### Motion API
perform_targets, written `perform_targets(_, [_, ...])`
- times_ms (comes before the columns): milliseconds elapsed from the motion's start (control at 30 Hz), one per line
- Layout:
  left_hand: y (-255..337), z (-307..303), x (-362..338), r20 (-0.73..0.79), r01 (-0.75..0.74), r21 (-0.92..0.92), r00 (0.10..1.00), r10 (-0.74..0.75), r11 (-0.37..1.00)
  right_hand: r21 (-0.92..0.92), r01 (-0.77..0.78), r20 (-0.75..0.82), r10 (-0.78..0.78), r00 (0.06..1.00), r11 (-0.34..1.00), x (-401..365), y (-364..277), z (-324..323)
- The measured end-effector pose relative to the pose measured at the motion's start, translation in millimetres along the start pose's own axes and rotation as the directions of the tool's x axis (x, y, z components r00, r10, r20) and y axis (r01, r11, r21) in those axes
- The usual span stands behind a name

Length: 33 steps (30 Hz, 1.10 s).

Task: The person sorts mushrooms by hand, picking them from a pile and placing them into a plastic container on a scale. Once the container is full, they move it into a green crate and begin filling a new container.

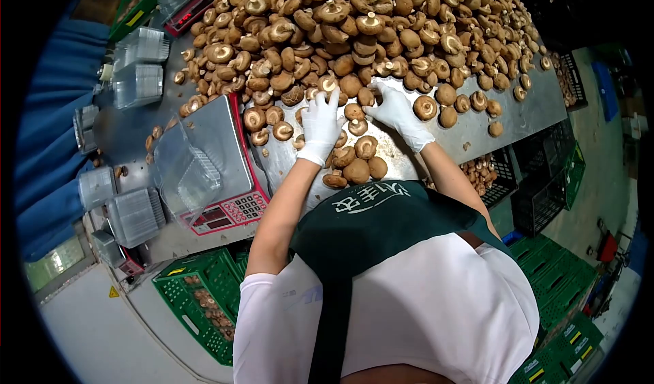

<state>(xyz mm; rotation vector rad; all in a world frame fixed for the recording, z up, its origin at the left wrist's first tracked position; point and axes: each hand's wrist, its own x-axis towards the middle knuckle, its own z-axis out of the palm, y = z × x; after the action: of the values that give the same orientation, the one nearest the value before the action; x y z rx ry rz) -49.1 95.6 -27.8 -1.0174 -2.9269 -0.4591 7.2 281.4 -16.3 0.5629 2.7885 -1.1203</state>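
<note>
A large heap of brown shiitake mushrooms (pixel 327 30) spreads over the metal table. My left hand (pixel 320 129), in a white glove, lies at the front edge of the heap. Its fingers are apart and touch mushrooms, with nothing plainly gripped. To its right, my right hand (pixel 398 115), also gloved, reaches toward the same edge. Thumb and fingers are spread beside a small mushroom (pixel 366 97); contact with it is hard to make out. Between my forearms sits a loose group of mushrooms (pixel 356 171), close to my dark green apron (pixel 395 220).
A red-edged scale (pixel 235 210) stands left, with a clear plastic box (pixel 187 169) on it. Stacked clear trays (pixel 136 217) are further left. Green crates (pixel 197 302) stand below the table; black crates (pixel 541 203) are on the right.
</note>
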Motion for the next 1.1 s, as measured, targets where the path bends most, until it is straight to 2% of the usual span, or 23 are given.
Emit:
perform_targets(100, [-9.6, 17.2, 6.0, -0.071, -0.031, -0.004, 0.997, 0.031, 0.999, -0.036, 0.111, 0.061, -0.108, 0.992, 0.993, -1.0, -3.9, 1.8])
perform_targets(133, [-10.4, 16.2, 7.3, -0.042, 0.005, -0.063, 0.999, -0.008, 0.998, 0.019, 0.013, 0.169, -0.016, 0.985, 1.000, -2.5, -11.6, -6.0])
perform_targets(167, [-11.5, 14.6, 9.5, -0.013, 0.042, -0.119, 0.999, -0.044, 0.992, 0.019, 0.017, 0.166, -0.020, 0.986, 1.000, -3.0, -9.5, -5.0])
perform_targets(233, [-14.5, 2.1, 6.7, -0.076, 0.081, -0.355, 0.990, -0.115, 0.931, 0.443, -0.096, 0.207, 0.002, 0.978, 0.891, -5.2, -9.6, -6.1])
perform_targets(300, [-17.4, -12.8, 0.0, -0.134, 0.082, -0.474, 0.977, -0.164, 0.876, 0.755, -0.071, 0.168, -0.087, 0.982, 0.652, -10.7, -1.9, -8.2])
perform_targets(333, [-19.5, -19.5, -3.7, -0.091, 0.128, -0.567, 0.972, -0.217, 0.813, 0.829, -0.133, 0.205, -0.073, 0.976, 0.543, -11.5, 4.9, -11.1])
perform_targets(367, [-22.1, -19.8, -8.7, -0.117, 0.124, -0.668, 0.956, -0.268, 0.734, 0.885, -0.193, 0.241, -0.063, 0.968, 0.424, -11.9, 11.0, -13.7])
perform_targets(433, [-27.7, -27.0, -14.1, 0.173, 0.333, -0.875, 0.893, -0.415, 0.352, 0.959, -0.284, 0.281, -0.200, 0.938, 0.014, -18.1, 10.0, -26.4])
perform_targets(500, [-26.0, -40.3, -21.0, 0.308, 0.363, -0.928, 0.876, -0.371, 0.084, 0.937, -0.333, 0.307, -0.206, 0.929, -0.107, -21.8, 6.5, -32.8])
perform_targets(533, [-26.2, -43.0, -23.6, 0.368, 0.385, -0.922, 0.856, -0.364, -0.027, 0.938, -0.330, 0.303, -0.204, 0.931, -0.109, -18.9, 5.5, -32.3])
perform_targets(567, [-26.6, -44.7, -25.5, 0.426, 0.404, -0.904, 0.834, -0.350, -0.137, 0.919, -0.317, 0.350, -0.115, 0.930, 0.234, -12.0, 2.2, -30.3])
perform_targets(600, [-27.2, -44.7, -26.8, 0.425, 0.404, -0.905, 0.836, -0.349, -0.134, 0.782, -0.297, 0.364, -0.015, 0.931, 0.548, -5.4, -3.5, -26.8])
perform_targets(633, [-28.5, -43.6, -28.6, 0.507, 0.425, -0.858, 0.796, -0.331, -0.290, 0.644, -0.185, 0.219, 0.053, 0.974, 0.742, 0.0, -13.0, -13.2])
perform_targets(667, [-29.6, -42.6, -30.5, 0.583, 0.435, -0.787, 0.755, -0.299, -0.438, 0.326, -0.021, 0.092, -0.009, 0.996, 0.945, 4.7, -19.6, -4.4])
perform_targets(700, [-29.9, -41.8, -31.8, 0.581, 0.434, -0.789, 0.757, -0.298, -0.435, -0.060, 0.115, -0.006, -0.115, 0.993, 0.992, 8.7, -26.2, 3.0])
perform_targets(767, [-28.1, -40.6, -33.2, 0.583, 0.420, -0.774, 0.765, -0.273, -0.474, -0.360, 0.142, -0.027, -0.163, 0.986, 0.922, 12.7, -44.6, 19.8])
perform_targets(800, [-25.6, -42.5, -33.5, 0.597, 0.408, -0.752, 0.754, -0.274, -0.517, -0.452, 0.152, 0.004, -0.168, 0.986, 0.879, 16.0, -50.2, 30.2])
perform_targets(933, [-27.3, -33.9, -34.2, 0.611, 0.359, -0.717, 0.736, -0.291, -0.597, -0.474, 0.091, 0.022, -0.091, 0.996, 0.876, 24.0, -55.9, 35.4])
perform_targets(1000, [-27.0, -35.5, -34.1, 0.589, 0.349, -0.742, 0.746, -0.310, -0.572, -0.392, 0.088, 0.124, -0.042, 0.991, 0.916, 26.9, -56.5, 26.0])
perform_targets(1100, [-23.9, -43.1, -37.3, 0.535, 0.323, -0.772, 0.796, -0.283, -0.548, -0.343, 0.165, 0.128, -0.128, 0.984, 0.925, 17.6, -50.6, 30.7])
